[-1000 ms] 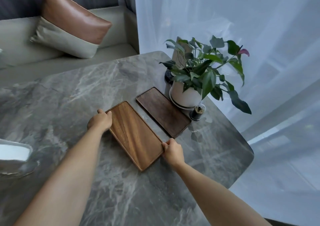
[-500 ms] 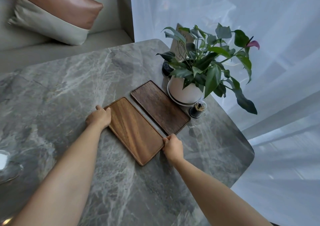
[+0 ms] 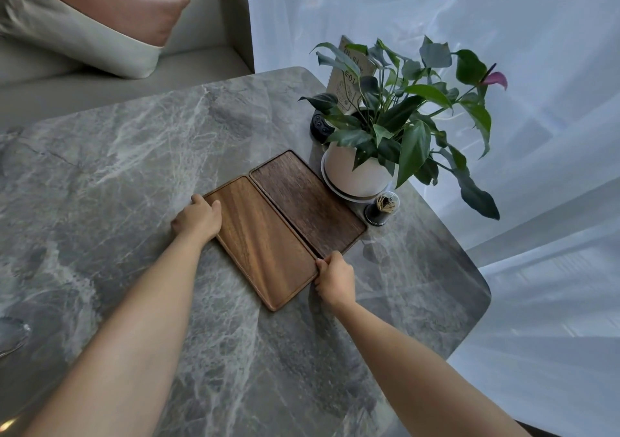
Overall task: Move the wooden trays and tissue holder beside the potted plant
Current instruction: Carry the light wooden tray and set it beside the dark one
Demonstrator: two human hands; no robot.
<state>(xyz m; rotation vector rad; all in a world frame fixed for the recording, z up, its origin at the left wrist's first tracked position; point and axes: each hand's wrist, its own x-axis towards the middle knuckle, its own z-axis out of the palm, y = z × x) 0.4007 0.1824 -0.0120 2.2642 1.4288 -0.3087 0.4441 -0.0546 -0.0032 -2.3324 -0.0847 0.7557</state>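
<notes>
1. Grey marble worktop [image 3: 134, 168] fills most of the view, with a sofa and a cushion [image 3: 100, 17] behind it and a white curtain on the right.
2. One second ago there was a clear gap between the two trays. Now the lighter tray [image 3: 265, 242] lies edge to edge with the darker tray [image 3: 307, 202], which sits just beside the potted plant [image 3: 359, 175].
3. Left hand [image 3: 198, 220] is closed on the far left corner of the lighter tray, and right hand [image 3: 335, 277] is closed on its near right corner; each grip is clamped on the tray's rim.
4. I judge both trays are now in place, so the hands can let go.
5. No tissue holder is clearly visible now, so that part seems not yet done.
6. A small toothpick jar [image 3: 382, 207] stands near the darker tray's corner.
</notes>
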